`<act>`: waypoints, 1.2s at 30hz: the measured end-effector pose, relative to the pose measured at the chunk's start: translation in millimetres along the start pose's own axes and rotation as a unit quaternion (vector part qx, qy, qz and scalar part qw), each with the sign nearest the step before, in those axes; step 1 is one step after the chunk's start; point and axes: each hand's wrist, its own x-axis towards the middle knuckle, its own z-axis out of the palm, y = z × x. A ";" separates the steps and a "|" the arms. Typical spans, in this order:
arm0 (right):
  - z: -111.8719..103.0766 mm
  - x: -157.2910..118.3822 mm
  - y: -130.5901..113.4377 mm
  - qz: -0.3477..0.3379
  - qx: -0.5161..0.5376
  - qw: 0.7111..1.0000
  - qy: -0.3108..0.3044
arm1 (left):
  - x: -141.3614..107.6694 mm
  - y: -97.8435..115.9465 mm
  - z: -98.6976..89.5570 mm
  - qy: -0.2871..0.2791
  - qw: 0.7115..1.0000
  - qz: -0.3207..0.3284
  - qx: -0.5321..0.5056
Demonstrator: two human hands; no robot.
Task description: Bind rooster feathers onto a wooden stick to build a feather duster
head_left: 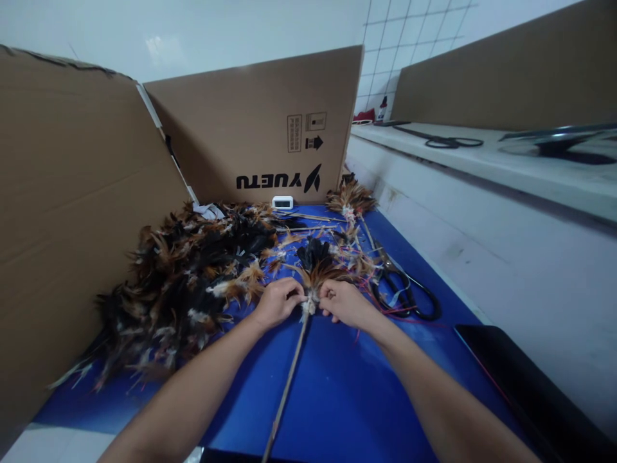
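Note:
A thin stick [290, 379] lies over the blue table [357, 399], its far end carrying a bunch of brown and black feathers [315, 263] with a pale, fluffy base. My left hand [281, 301] is at the left side of that base, thumb and forefinger pinched together. On the right side my right hand [343, 302] is closed, its fingertips beside the feather base. Whatever is between the fingertips of either hand is too small to make out.
Loose feathers [187, 276] are heaped at left. Black-handled scissors [409, 292] and red string [398, 311] lie right of my hands. Farther back are a feather bundle [351, 198], a small white device [282, 202] and cardboard [202, 135]. A black object [520, 373] is at right.

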 end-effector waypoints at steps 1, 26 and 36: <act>-0.2 -0.3 -0.1 -0.002 -0.004 1.000 0.001 | 0.5 0.3 -0.8 0.000 1.000 -0.013 -0.016; 1.4 -6.1 -7.4 -0.085 0.069 0.994 0.017 | 0.6 13.1 11.4 0.100 0.947 -0.177 -0.248; -2.0 -7.2 -10.4 -0.048 0.117 0.992 -0.010 | -0.7 13.1 11.2 0.113 0.953 -0.173 -0.221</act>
